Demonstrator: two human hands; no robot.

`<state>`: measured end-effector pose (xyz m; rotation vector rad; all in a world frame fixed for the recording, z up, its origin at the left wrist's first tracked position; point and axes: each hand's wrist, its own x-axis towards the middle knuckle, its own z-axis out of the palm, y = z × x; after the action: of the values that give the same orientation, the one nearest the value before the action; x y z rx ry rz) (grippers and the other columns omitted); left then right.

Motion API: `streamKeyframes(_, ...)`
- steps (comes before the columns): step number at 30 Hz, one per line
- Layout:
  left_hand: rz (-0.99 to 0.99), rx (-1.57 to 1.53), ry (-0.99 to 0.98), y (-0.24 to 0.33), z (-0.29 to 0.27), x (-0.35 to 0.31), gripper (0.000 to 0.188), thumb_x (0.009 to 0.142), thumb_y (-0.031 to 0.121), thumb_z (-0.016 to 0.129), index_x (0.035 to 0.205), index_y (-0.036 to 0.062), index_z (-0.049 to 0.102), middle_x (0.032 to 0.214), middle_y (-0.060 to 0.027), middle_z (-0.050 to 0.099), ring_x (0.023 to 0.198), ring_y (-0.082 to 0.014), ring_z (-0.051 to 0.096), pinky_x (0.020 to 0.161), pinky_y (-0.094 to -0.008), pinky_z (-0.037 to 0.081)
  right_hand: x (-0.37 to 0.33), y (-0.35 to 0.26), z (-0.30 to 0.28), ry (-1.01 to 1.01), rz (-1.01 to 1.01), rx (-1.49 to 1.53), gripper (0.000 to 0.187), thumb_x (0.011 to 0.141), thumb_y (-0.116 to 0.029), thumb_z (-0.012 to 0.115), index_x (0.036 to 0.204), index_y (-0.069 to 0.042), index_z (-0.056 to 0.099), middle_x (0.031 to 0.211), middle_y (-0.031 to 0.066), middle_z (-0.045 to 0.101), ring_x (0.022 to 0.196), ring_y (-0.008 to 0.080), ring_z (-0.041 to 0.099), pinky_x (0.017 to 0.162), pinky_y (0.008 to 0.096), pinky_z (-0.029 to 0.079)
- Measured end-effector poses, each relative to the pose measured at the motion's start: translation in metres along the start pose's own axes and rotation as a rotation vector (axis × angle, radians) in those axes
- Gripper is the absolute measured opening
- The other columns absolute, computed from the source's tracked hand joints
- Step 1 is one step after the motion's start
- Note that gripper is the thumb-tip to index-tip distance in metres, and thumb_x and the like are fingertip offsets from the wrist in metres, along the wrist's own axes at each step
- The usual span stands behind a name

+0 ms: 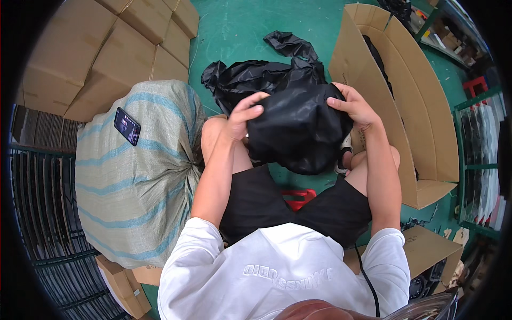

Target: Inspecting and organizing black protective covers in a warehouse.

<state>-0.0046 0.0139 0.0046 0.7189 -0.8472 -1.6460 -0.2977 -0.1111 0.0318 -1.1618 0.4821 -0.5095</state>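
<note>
Head view: centre of the frame
Left hand [242, 120]: fingers curled, gripping black bag [296, 128]
Right hand [356, 106]: fingers bent, clamped on the bag's right edge

Seated over a green floor [240, 26], the person grips a bulging black plastic bag [298, 130] with the left hand [244, 114] and right hand [354, 106]. A phone [127, 126] lies on a striped woven sack [133, 170]; an open cardboard box [421, 106] stands at the right.
</note>
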Motion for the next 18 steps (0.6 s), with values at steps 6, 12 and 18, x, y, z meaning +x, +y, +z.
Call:
streamKeyframes(6,-0.102,0.381,-0.158,-0.030,0.013,0.028,0.038,0.094,0.026,0.066,0.122,0.0015,0.059,0.106,0.0007,0.063,0.096,-0.0060,0.056,0.086,-0.0219,0.044,0.013,0.017,0.017,-0.068,0.007,-0.109,0.024,0.090,-0.011,0.068,0.110,0.002,0.062,0.100,0.0014,0.067,0.089,0.0075,0.061,0.082,0.0232,0.050)
streamKeyframes(12,-0.165,0.304,-0.119,-0.025,0.023,0.037,0.024,0.094,0.022,0.065,0.107,0.0010,0.065,0.095,0.0001,0.066,0.085,-0.0057,0.060,0.079,-0.0209,0.048,0.018,0.022,0.022,-0.120,0.094,-0.235,0.025,0.085,-0.008,0.073,0.106,0.003,0.064,0.096,0.0008,0.067,0.087,0.0074,0.060,0.080,0.0239,0.050)
streamKeyframes(18,-0.033,-0.084,0.035,-0.018,0.013,0.034,0.017,0.093,0.014,0.064,0.102,0.0007,0.065,0.097,-0.0062,0.070,0.084,-0.0120,0.067,0.079,-0.0249,0.053,0.016,0.022,0.017,-0.164,0.129,-0.096,0.036,0.077,-0.001,0.075,0.112,0.002,0.065,0.105,0.0043,0.069,0.097,0.0103,0.062,0.092,0.0259,0.047)
